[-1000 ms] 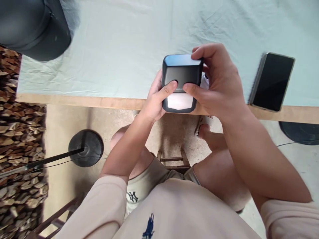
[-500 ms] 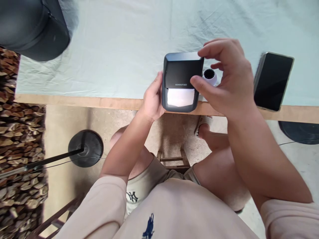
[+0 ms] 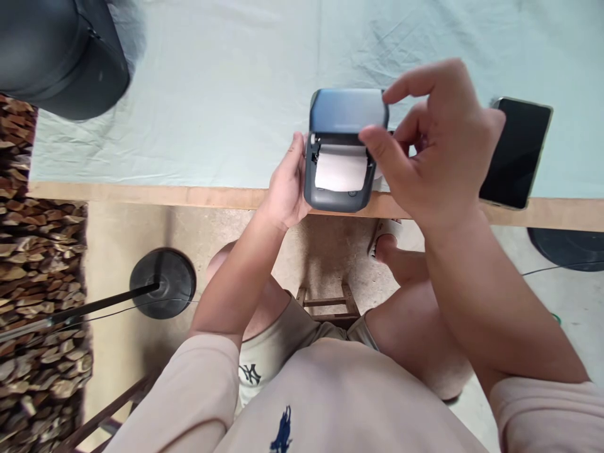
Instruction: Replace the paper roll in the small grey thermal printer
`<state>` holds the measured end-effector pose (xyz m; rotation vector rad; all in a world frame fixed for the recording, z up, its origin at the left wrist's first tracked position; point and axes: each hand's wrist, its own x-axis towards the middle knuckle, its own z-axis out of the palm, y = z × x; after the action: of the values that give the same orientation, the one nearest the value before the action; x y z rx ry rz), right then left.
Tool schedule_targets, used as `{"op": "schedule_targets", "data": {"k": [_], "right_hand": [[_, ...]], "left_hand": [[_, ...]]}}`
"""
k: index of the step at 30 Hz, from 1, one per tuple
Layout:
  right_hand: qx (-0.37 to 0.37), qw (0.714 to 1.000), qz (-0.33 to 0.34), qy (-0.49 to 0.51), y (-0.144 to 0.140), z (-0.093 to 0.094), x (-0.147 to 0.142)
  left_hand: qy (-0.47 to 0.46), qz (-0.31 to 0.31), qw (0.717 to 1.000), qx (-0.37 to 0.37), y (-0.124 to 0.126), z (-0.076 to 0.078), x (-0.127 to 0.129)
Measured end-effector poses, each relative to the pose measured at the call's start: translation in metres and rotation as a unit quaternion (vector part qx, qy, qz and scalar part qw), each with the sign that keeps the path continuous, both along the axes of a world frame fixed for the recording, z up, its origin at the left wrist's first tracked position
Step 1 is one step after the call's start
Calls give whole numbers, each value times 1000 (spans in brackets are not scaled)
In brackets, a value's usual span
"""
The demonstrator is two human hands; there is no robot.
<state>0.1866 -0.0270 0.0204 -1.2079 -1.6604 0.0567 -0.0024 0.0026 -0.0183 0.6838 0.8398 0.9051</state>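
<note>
I see a small dark label printer (image 3: 336, 198) at the middle of the frame, sitting at the near edge of the worktop (image 3: 212, 94), with its lid (image 3: 346, 110) lifted and a white paper roll (image 3: 340, 170) showing inside. My left hand (image 3: 283, 189) grips the printer body on its left side. My right hand (image 3: 431, 148) is at the right side, thumb on the edge beside the roll and fingers curled loosely; I think it pinches nothing, but the fingertips are partly hidden. A black phone (image 3: 516, 154) lies on the right, and a dark bag (image 3: 61, 53) is at the upper left.
</note>
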Motion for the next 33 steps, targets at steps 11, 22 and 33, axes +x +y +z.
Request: {"op": "schedule_targets", "data": {"k": [11, 22, 33], "right_hand": [[-152, 975, -3, -162, 2, -2, 18], [-173, 980, 99, 22, -1, 20, 26], [-166, 982, -24, 84, 6, -74, 139]], "left_hand": [[-6, -5, 998, 56, -9, -11, -6], [-10, 9, 999, 33, -8, -6, -6], [-38, 18, 999, -25, -2, -4, -5]]}}
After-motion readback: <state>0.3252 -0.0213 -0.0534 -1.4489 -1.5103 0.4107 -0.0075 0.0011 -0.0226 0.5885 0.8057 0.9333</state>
